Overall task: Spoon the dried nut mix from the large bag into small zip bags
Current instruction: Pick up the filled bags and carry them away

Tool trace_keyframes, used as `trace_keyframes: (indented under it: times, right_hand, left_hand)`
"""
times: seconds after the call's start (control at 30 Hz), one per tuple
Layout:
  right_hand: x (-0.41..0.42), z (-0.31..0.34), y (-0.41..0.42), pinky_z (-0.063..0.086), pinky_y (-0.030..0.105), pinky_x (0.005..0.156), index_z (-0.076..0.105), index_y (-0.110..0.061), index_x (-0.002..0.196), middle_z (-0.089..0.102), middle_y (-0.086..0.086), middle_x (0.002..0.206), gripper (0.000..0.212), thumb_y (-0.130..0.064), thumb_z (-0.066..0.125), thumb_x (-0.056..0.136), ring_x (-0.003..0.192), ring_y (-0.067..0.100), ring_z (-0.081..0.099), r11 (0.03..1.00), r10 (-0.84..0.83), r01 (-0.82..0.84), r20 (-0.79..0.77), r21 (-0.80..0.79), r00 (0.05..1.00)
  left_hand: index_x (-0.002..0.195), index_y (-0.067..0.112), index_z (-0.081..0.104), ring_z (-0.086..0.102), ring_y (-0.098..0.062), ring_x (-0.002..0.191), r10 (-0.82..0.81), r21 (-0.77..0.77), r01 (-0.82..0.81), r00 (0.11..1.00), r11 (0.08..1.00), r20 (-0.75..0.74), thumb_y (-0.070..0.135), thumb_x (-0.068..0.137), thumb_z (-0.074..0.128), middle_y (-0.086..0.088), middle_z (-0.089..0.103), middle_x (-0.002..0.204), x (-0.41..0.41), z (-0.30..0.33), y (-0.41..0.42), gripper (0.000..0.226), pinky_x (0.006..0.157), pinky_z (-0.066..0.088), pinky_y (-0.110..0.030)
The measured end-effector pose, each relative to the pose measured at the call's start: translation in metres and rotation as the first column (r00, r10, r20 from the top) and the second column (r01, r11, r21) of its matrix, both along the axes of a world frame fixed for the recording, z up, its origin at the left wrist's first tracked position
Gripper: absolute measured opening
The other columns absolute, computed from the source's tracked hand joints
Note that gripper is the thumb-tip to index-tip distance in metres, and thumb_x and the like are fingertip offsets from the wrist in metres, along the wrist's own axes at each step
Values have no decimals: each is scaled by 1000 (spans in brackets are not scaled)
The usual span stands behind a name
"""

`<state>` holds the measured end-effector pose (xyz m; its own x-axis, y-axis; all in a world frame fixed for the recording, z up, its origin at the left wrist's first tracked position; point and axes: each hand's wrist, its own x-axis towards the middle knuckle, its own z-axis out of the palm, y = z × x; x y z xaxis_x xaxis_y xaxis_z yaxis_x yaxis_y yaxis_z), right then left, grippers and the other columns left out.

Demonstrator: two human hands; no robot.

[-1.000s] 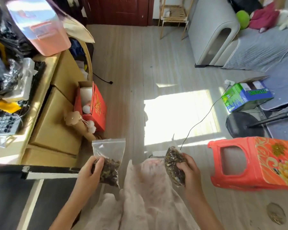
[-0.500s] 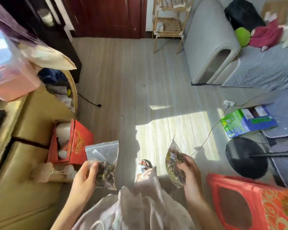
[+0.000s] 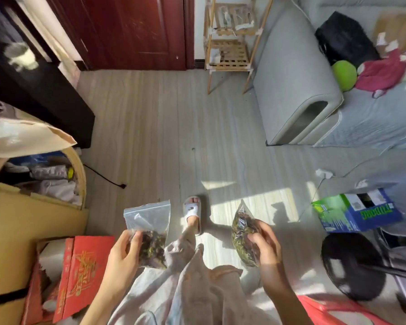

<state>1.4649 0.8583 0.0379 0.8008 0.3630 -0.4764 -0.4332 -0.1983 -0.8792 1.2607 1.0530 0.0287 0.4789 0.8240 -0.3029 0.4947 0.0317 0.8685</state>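
My left hand (image 3: 123, 250) grips a small clear zip bag (image 3: 148, 231) by its lower part; dark dried nut mix fills its bottom half and the top hangs flat and upright. My right hand (image 3: 265, 245) holds a second small zip bag (image 3: 242, 233), packed full with the mix and turned edge-on to the camera. Both bags are held in the air above my lap and the floor, roughly a forearm's length apart. No large bag or spoon is in view.
A red printed box (image 3: 80, 273) and cardboard boxes (image 3: 21, 226) stand at the left. A green and blue carton (image 3: 356, 212), a black fan base (image 3: 352, 266) and a red stool (image 3: 333, 313) are at the right. My slippered foot (image 3: 192, 212) rests on the wooden floor.
The camera has tilted up and the view has moved forward across the floor. Both hands keep hold of their bags, shifted lower in the frame.
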Motion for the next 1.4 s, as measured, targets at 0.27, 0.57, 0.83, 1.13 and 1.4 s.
trace_keyframes:
  times: [0.27, 0.57, 0.83, 1.13, 1.4]
  right_hand:
    - [149, 7, 129, 52, 27, 73, 64, -11, 101, 68, 12, 95, 26, 7, 51, 87, 85, 20, 65, 1000, -29, 29, 49, 1, 998]
    - [284, 16, 243, 49, 44, 87, 65, -20, 95, 68, 12, 101, 30, 5, 54, 85, 98, 32, 63, 991, -108, 110, 20, -81, 994]
    - [473, 10, 344, 50, 31, 73, 65, -19, 94, 66, 11, 98, 29, 5, 54, 84, 90, 24, 63, 995, -61, 64, 30, -83, 998]
    - [624, 25, 428, 49, 19, 64, 64, -23, 95, 65, 6, 99, 31, 4, 55, 84, 88, 18, 64, 998, 37, -35, 35, -46, 999]
    - [727, 22, 501, 50, 21, 60, 65, -25, 95, 67, 4, 96, 27, -2, 58, 82, 83, 14, 66, 997, 47, -46, 6, -67, 999]
  left_hand:
    - [82, 15, 59, 56, -13, 64, -131, -47, 131, 991, 990, -6, 43, 90, 47, 0, 62, 69, 170, 2, 141, 31, 64, 44, -27]
    - [77, 7, 51, 45, -5, 57, -214, -21, 214, 977, 977, 8, 41, 90, 46, 6, 50, 62, 336, 28, 254, 37, 56, 42, -26]
    - [77, 6, 54, 46, -4, 59, -76, -29, 75, 996, 997, -54, 32, 93, 47, -6, 53, 67, 493, 10, 343, 32, 55, 39, -15]
    - [76, 14, 55, 50, -15, 61, -5, 7, 5, 999, 1000, -46, 39, 89, 47, -9, 58, 66, 608, 32, 417, 29, 58, 44, -28]
    - [75, 18, 58, 56, -16, 65, 18, -30, -20, 996, 999, -89, 21, 94, 51, 3, 61, 63, 714, 16, 470, 21, 62, 44, -30]
